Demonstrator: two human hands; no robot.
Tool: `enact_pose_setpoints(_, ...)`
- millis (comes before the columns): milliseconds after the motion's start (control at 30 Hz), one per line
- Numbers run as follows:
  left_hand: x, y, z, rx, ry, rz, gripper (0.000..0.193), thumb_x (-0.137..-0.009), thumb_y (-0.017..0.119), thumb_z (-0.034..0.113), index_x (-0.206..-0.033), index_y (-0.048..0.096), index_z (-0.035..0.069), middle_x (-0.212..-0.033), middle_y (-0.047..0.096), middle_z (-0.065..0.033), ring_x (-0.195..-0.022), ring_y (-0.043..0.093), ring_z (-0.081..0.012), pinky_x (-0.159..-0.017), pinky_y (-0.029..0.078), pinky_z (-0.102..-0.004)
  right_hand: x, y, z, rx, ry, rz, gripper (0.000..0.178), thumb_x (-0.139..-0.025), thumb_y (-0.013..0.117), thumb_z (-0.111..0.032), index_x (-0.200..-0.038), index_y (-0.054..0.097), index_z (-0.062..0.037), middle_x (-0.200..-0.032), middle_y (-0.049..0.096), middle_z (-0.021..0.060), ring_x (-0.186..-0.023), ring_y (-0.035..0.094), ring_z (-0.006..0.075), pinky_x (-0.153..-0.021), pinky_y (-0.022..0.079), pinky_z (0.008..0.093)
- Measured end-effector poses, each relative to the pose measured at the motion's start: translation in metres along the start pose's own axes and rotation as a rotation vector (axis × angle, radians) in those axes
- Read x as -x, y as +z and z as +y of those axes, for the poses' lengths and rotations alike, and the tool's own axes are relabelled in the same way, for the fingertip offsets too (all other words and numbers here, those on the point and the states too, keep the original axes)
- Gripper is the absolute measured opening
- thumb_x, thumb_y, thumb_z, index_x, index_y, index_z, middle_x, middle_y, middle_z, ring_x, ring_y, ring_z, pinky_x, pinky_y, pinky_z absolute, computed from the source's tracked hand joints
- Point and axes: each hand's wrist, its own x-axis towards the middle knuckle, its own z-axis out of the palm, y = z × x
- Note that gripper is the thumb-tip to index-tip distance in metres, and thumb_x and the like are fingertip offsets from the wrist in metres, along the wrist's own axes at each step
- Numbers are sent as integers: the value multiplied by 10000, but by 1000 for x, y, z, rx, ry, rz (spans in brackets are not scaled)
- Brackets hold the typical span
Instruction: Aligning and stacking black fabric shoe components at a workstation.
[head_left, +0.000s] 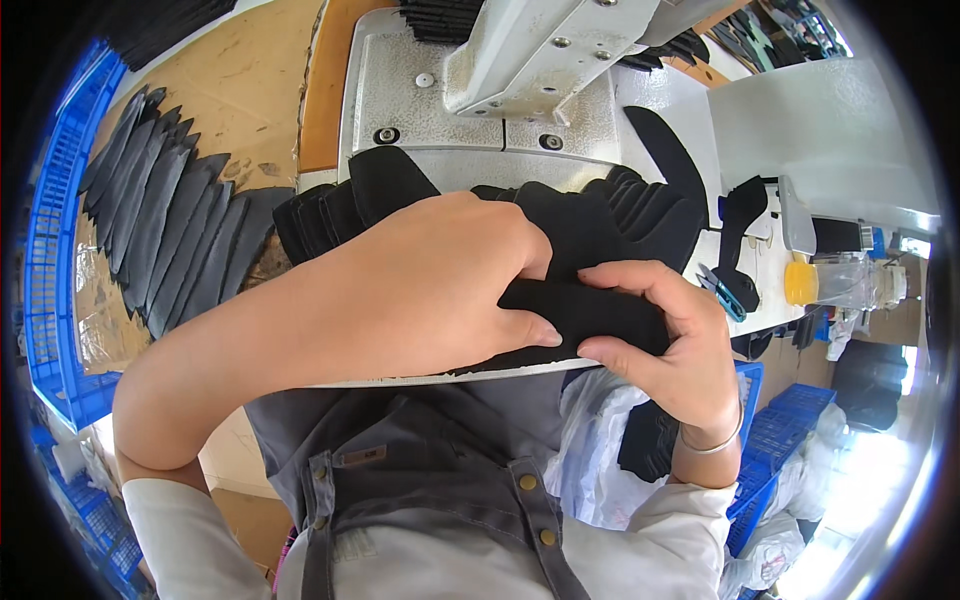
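Observation:
Both hands work at the front edge of a white sewing machine table, on a black cut fabric piece (580, 308). My left hand (450, 275) reaches across from the left, its fingers curled over the black material and its thumb lying along the piece; the fingertips are partly hidden. On the right end, my right hand (675, 335) grips the same piece between thumb and fingers. Just beyond the hands lies an overlapping row of black fabric pieces (645, 215). More of these pieces show behind my left wrist.
The machine's white arm (550, 60) rises at the back. Dark grey cut pieces (160, 215) fan over cardboard at left, beside a blue crate (62, 230). Thread snips (722, 293) lie right of my right hand, near a clear jar with a yellow lid (800, 283). More blue crates stand below right.

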Motion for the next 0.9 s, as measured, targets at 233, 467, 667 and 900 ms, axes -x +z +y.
enact_pose_setpoints(233,0,2,-2,-10,29,-3,352,-765,747,287,-779,591,-28,-604,506,-159,-557,498,-320,-531,373,-383,-1,-2,1,25,-20,-26,417,-684,758,-22,-1079,625,-19,-955,675,115,-865,677,242,-760,516,297)
enact_pose_setpoints(467,1,3,-1,-43,34,20,339,-766,743,284,-794,599,-22,-622,528,-158,-588,517,-326,-557,388,-393,-1,-1,-1,57,-9,-21,423,-673,762,-16,-1073,627,-26,-933,665,116,-845,672,236,-745,516,296)
enact_pose_setpoints(667,3,5,2,-74,14,32,312,-769,733,276,-786,603,-7,-646,567,-163,-633,568,-341,-581,423,-389,-6,7,-3,145,-73,0,485,-624,796,-34,-1076,622,-19,-943,664,101,-826,658,208,-751,503,279)
enact_pose_setpoints(900,15,-18,1,-272,55,24,309,-787,718,241,-663,565,3,-567,577,-123,-566,591,-323,-514,421,-384,-9,10,-9,200,-41,-1,549,-576,819,-43,-1082,609,-7,-965,665,91,-833,640,161,-777,487,263)
